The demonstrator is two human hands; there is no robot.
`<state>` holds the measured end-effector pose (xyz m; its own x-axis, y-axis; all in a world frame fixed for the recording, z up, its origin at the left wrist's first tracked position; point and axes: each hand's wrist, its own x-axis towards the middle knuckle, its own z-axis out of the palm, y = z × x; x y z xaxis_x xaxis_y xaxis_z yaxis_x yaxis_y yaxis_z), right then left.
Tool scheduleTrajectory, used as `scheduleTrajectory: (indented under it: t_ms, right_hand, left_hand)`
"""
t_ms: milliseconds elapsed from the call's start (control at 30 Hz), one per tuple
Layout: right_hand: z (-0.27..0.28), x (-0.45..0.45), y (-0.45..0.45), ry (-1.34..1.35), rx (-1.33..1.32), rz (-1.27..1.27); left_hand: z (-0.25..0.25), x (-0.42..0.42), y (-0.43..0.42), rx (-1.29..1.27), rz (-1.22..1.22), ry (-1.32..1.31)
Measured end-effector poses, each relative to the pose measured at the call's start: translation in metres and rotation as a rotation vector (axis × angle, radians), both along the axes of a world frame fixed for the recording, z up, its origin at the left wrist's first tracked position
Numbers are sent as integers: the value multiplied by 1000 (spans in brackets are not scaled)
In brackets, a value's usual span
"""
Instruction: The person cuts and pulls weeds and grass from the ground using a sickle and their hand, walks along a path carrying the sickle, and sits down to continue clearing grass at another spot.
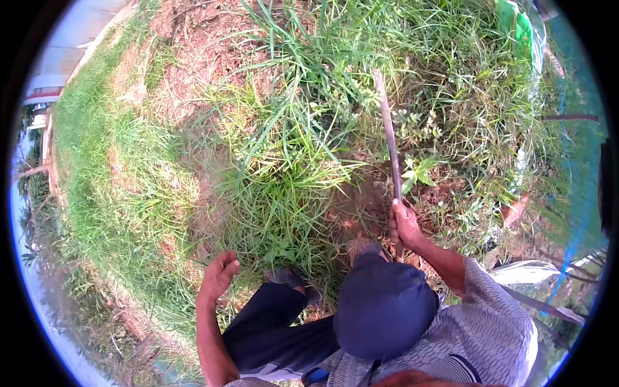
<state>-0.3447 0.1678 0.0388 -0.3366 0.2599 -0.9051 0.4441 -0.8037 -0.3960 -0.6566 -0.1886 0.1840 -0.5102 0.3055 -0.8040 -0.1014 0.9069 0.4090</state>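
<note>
My right hand [405, 224] is closed around a long, straight stick [389, 132], dark near the hand and paler toward its far tip. A short length of it shows below the fist, close to my shoe; whether a head or blade is fixed to it I cannot tell. Out to the left, my left hand [220, 276] hangs above the grass with fingers loosely bent, the thumb apart and nothing visible in it. Between the hands grows a clump of long green grass [284, 168]. A small broad-leaved plant [420, 173] stands just right of the stick.
My bent knee [387, 303] and a dark shoe [290, 278] are below the grass clump. Bare reddish soil [364, 200] shows beside the stick. Green netting [580, 174] runs along the right side, with a white sheet [525, 272] near its foot. Dry straw [193, 64] covers ground ahead.
</note>
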Motion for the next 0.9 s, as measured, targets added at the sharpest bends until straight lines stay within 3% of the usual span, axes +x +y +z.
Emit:
scheduleTrajectory:
  t_ms: [167,333,367,433,600,667,800,867,900]
  right_hand:
    - [22,24,31,17,-146,-40]
    - [25,-62,70,224,10,-357]
    - [29,-65,57,169,34,-291]
    - [14,-20,12,13,-15,99]
    - [15,23,6,24,-220,-80]
    - [27,1,25,61,-161,-74]
    - [18,-92,90,342,82,-433]
    - [11,-120,85,289,115,-436]
    - [-1,-109,59,200,137,-180]
  left_hand:
    - [4,4,12,-13,33,-5]
    - [-4,4,9,5,-27,4]
    - [-2,4,10,-2,-24,1]
    - [5,3,20,14,-24,13]
    - [2,2,20,44,-35,45]
    - [7,6,19,-59,-105,19]
    - [7,9,16,-54,-10,13]
    - [5,9,13,-55,-17,0]
    - [5,9,13,-54,-28,-13]
